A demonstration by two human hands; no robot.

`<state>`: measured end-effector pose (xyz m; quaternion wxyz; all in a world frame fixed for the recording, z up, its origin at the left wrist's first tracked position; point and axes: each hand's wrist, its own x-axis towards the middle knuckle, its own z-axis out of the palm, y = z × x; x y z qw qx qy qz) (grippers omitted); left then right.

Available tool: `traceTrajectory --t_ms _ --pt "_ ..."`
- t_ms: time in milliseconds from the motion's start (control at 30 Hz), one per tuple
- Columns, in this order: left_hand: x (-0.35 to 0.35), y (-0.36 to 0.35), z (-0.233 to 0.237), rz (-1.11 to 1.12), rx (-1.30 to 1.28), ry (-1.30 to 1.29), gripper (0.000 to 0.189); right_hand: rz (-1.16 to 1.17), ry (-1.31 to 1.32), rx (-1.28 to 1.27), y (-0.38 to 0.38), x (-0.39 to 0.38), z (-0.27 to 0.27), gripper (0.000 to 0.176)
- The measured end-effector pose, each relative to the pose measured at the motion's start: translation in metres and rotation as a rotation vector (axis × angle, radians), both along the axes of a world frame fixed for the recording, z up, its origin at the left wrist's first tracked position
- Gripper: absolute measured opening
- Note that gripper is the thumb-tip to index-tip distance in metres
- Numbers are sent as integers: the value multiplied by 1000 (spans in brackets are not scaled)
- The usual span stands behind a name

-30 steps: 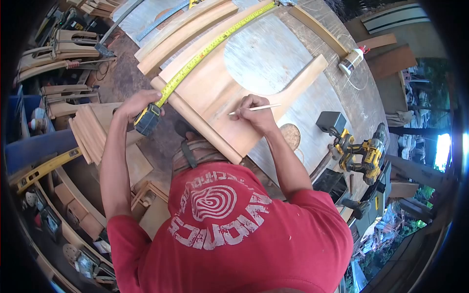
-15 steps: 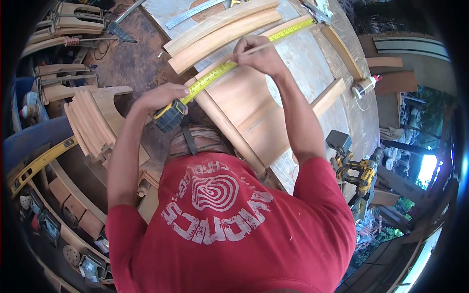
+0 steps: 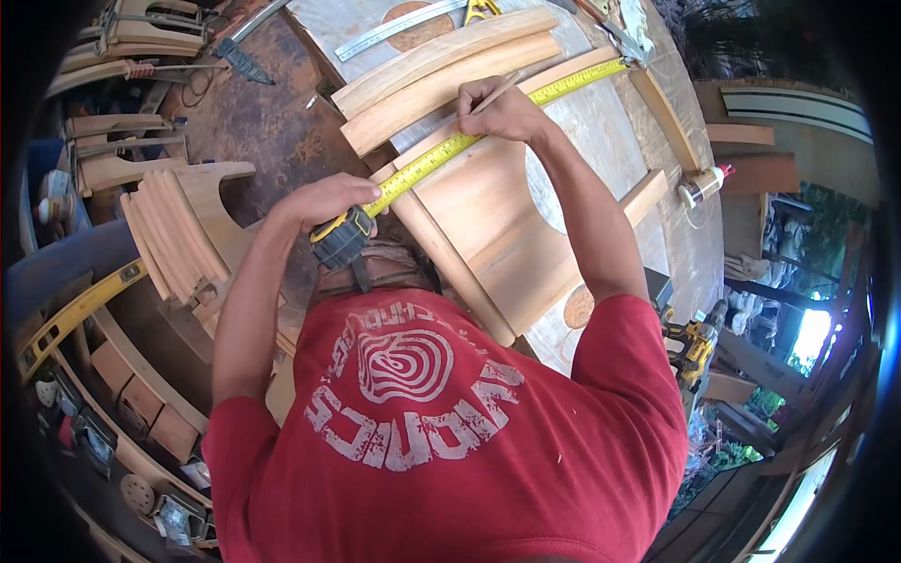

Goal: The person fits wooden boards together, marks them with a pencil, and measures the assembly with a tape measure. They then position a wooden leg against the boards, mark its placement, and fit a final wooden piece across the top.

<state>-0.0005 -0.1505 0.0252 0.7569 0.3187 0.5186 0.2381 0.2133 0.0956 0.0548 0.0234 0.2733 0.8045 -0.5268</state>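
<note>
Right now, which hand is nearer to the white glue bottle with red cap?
Right. The right hand holds a pencil at the yellow tape blade, across the wooden board from the white glue bottle; the left hand holds the tape case, farther.

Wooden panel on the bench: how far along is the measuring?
Done: the panel is cut to shape and the tape measure is stretched along its edge, held by the left hand. In hand: the right hand holds a pencil at the blade. Left: no mark is visible yet; the drill lies aside.
</note>
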Motion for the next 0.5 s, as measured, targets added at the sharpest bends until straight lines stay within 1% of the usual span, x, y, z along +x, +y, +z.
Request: traceTrajectory --t_ms 100,400,500 --pt "-1 -1 -7 2 2 -25 39 -8 -9 25 -4 -1 3 13" --pt "2 -3 -9 38 -15 -44 39 -8 -38 8 -6 -4 7 14" --pt "1 -3 -8 27 14 -31 39 -17 -49 -3 -6 -6 7 13"
